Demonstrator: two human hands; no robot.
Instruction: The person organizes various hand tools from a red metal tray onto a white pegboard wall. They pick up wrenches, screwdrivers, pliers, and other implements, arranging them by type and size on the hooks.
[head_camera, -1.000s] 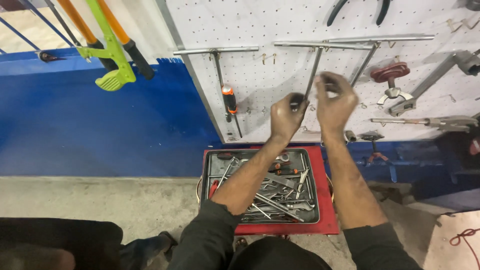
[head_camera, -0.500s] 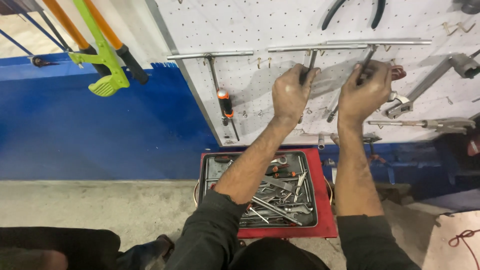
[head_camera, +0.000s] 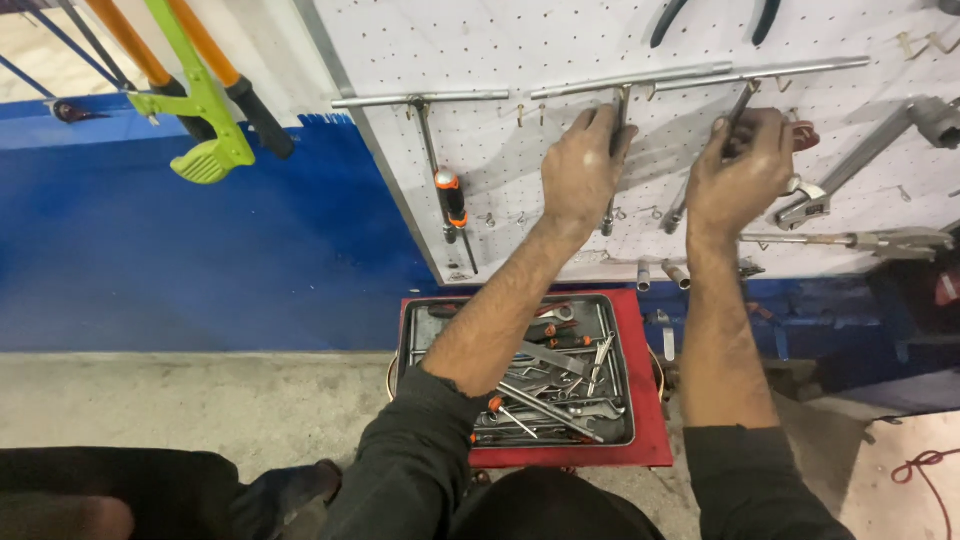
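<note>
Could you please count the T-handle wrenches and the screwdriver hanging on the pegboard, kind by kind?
T-handle wrenches: 3, one free, one under the left hand, one under the right hand
Orange-and-black screwdriver: 1
Total: 4

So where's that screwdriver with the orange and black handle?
In the head view, the screwdriver hangs on the white pegboard, left of the left hand and under the leftmost T-handle wrench.

Two T-handle wrenches (head_camera: 625, 85) hung side by side on the pegboard (head_camera: 560, 40), a screwdriver (head_camera: 452, 200) to their left; below, a tray (head_camera: 412, 330) of loose tools sat on the floor (head_camera: 200, 400) against the wall.
</note>
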